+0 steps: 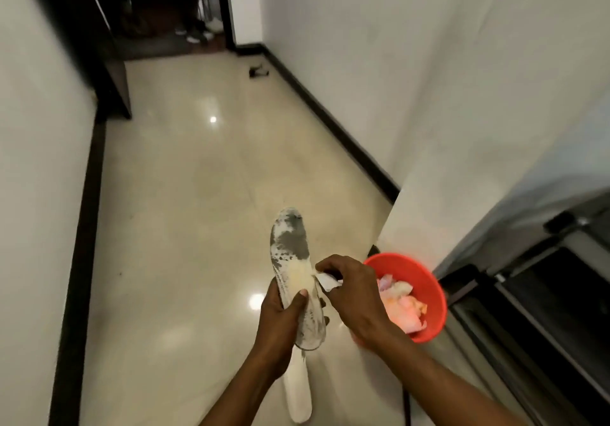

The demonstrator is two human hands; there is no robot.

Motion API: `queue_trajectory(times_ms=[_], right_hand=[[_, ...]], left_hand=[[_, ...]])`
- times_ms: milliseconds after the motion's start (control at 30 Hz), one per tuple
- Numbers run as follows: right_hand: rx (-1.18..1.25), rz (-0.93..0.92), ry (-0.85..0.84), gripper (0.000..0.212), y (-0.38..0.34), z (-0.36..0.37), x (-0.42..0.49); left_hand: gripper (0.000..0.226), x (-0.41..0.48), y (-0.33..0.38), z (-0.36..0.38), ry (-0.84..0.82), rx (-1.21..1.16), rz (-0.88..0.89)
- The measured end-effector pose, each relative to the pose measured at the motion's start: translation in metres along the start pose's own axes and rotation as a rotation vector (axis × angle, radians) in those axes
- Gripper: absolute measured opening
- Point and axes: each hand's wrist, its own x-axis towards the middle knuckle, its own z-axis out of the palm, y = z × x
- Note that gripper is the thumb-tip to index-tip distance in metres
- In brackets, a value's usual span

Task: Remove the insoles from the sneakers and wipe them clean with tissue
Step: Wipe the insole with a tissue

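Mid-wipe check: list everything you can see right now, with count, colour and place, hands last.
stained insole: one, white with grey stains, held up over the floor, toe pointing away
second insole: one, white, below the left hand; cannot tell whether it is held or lying on the floor
tissue: one piece, white, against the stained insole's right edge
bin: one, red, by the wall corner at right
crumpled waste: several pieces, pink and pale, inside the bin
small object: one, dark, on the floor by the far baseboard
shoes: a few, pale, in the far doorway
furniture: one, black, right edge; kind unclear
left hand: grips the stained insole
right hand: pinches the tissue
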Motion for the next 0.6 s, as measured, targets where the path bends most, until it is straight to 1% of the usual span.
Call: queue_trajectory(times_ms=[100,167,233,300,333,400,467,533,567,600], right_hand=[[-0.094,-0.187,0.108,0.026,-0.065,-0.077,0.014],[-0.215,-0.37,0.121,0.035,-0.111,-0.131,0.008],[-0.405,-0.545,0.087,0.031,-0.158,-0.18,-0.01],[-0.589,-0.677,0.085,0.024,-0.194,-0.224,-0.026],[-0.619,-0.682,0.126,0.025,-0.212,-0.247,-0.033],[-0.543,-0.615,0.289,0.029,-0.248,-0.292,-0.046],[-0.537,-0.645,0.375,0.03,-0.283,-0.323,-0.059],[-0.643,-0.71,0.284,0.028,-0.316,-0.346,-0.077],[-0.721,-0.772,0.263,0.028,-0.328,-0.359,-0.085],[-0.734,-0.794,0.282,0.028,-0.336,-0.371,-0.088]], left_hand=[[0.039,-0.027,0.084,0.056,-0.197,-0.063,0.114],[0.044,-0.055,0.138,0.089,-0.29,-0.06,0.218],[0.049,-0.089,0.186,0.116,-0.382,-0.079,0.289],[0.054,-0.123,0.221,0.137,-0.497,-0.128,0.276],[0.058,-0.141,0.237,0.146,-0.551,-0.156,0.26],[0.067,-0.173,0.264,0.166,-0.629,-0.173,0.245],[0.071,-0.202,0.289,0.189,-0.682,-0.172,0.258],[0.068,-0.23,0.312,0.214,-0.705,-0.193,0.294],[0.066,-0.243,0.322,0.226,-0.71,-0.211,0.311],[0.067,-0.253,0.331,0.234,-0.72,-0.23,0.314]])
